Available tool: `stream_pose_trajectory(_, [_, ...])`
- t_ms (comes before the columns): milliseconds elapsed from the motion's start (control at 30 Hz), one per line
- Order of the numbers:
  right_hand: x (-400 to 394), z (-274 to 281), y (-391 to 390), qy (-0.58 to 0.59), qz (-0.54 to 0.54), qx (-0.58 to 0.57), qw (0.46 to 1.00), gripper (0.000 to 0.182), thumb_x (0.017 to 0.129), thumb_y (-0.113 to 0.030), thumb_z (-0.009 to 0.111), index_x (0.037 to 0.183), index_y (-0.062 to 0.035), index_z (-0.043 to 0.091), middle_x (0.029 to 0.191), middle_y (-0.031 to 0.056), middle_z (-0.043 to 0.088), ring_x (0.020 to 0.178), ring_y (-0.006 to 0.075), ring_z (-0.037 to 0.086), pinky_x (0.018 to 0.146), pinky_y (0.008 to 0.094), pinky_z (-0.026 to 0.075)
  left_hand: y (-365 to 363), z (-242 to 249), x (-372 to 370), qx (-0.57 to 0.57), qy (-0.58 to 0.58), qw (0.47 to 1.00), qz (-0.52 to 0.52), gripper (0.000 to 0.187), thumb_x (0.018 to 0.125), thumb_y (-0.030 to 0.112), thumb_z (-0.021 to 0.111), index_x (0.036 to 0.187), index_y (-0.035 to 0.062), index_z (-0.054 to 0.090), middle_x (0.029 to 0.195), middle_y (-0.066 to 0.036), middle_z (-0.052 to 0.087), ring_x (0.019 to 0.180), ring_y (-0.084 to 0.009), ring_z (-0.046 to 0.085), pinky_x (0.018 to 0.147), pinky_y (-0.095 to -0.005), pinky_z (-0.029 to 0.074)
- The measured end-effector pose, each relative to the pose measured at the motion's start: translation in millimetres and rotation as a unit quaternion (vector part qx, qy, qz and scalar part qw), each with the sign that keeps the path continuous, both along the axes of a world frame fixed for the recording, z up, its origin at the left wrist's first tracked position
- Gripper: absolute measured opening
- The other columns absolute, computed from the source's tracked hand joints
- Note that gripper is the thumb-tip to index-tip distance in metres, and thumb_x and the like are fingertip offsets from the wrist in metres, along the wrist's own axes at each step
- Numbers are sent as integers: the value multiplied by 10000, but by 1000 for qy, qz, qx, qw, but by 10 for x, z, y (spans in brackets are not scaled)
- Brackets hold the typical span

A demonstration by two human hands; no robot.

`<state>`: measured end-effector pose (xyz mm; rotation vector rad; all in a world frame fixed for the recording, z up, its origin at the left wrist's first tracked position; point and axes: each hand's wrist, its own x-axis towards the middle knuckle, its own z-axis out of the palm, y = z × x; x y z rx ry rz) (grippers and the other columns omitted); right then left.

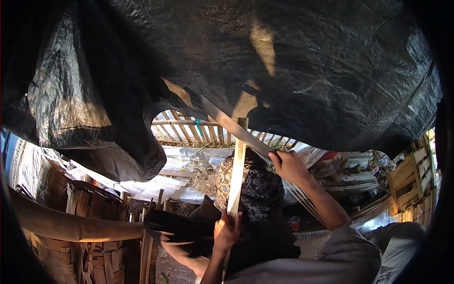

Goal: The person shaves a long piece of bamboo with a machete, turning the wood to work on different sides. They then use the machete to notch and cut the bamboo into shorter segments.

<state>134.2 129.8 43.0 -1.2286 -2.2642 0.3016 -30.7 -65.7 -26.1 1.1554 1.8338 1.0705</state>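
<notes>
My left hand (227,232) is closed around the lower part of a pale, split bamboo strip (236,177), which stands nearly upright in front of me. In my right hand (291,166) is the handle end of a long machete (227,124). Its blade slants up to the left and crosses the strip just below the strip's top end. Behind the strip is a dark cloth with a light pattern (257,194).
A black tarp (312,71) hangs low overhead. Slatted bamboo fencing (189,130) runs behind. At the left are a thick bamboo pole (75,222) and woven bamboo panels (104,260). A small reddish cup (294,223) stands right of the cloth; a wooden crate (409,180) is farther right.
</notes>
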Motion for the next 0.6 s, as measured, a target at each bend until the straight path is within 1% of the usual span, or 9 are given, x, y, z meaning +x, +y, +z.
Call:
stream_pose_trajectory(67, [39,22,-14,14,24,-81,996,249,893,-241,523,866,-5,600,729,219,608,691,451,578,634,477,479,-10,-37,9,4,27,1000,6,383,866,315,587,939,-49,496,562,-163,579,545,-364,597,488,-428,449])
stream_pose_trajectory(100, [75,45,-10,14,24,-81,996,249,893,-241,523,866,-5,600,729,219,608,691,451,578,634,477,479,-15,-59,14,5,52,999,9,372,867,305,586,936,-47,489,561,-163,578,543,-369,594,485,-436,449])
stream_pose_trajectory(200, [172,105,73,30,54,-109,992,264,889,-247,535,853,3,611,719,221,608,688,427,589,618,465,470,-10,-105,30,28,67,997,6,364,863,293,591,925,-48,479,558,-166,576,542,-375,590,474,-450,446])
stream_pose_trajectory(300, [171,150,212,-5,38,-62,997,323,906,-280,519,809,11,621,667,214,599,628,382,601,571,438,455,-15,-90,58,18,91,996,6,369,863,284,592,930,-57,469,552,-167,574,532,-375,589,460,-454,449])
stream_pose_trajectory(367, [121,120,331,-16,-4,-166,986,392,925,-315,492,766,18,622,616,202,587,560,334,597,530,417,434,-22,-104,98,17,107,994,12,385,861,282,593,951,-69,466,549,-168,573,528,-377,587,455,-454,451])
stream_pose_trajectory(400, [114,72,348,-14,0,-165,986,427,937,-338,468,766,24,617,594,200,578,519,316,582,510,404,422,-4,-110,98,22,123,992,22,401,859,279,595,973,-82,462,546,-170,571,525,-379,586,450,-454,454])
stream_pose_trajectory(500, [110,125,180,-42,31,-185,981,381,924,-308,487,803,25,629,635,212,594,575,345,609,544,425,442,3,-166,77,40,111,993,17,442,855,274,598,1037,-102,453,552,-187,571,522,-387,584,452,-455,461])
stream_pose_trajectory(533, [148,10,171,24,94,-145,985,351,915,-286,499,825,25,633,658,221,598,608,360,618,564,430,453,9,-174,66,41,110,993,19,442,855,274,598,1037,-102,453,552,-187,571,522,-387,584,452,-455,461])
stream_pose_trajectory(600, [143,72,177,10,97,-128,987,355,916,-288,498,819,26,633,649,219,595,604,360,618,561,424,456,17,-200,59,0,99,995,4,485,850,273,604,1091,-112,434,566,-191,578,524,-388,585,454,-461,463])
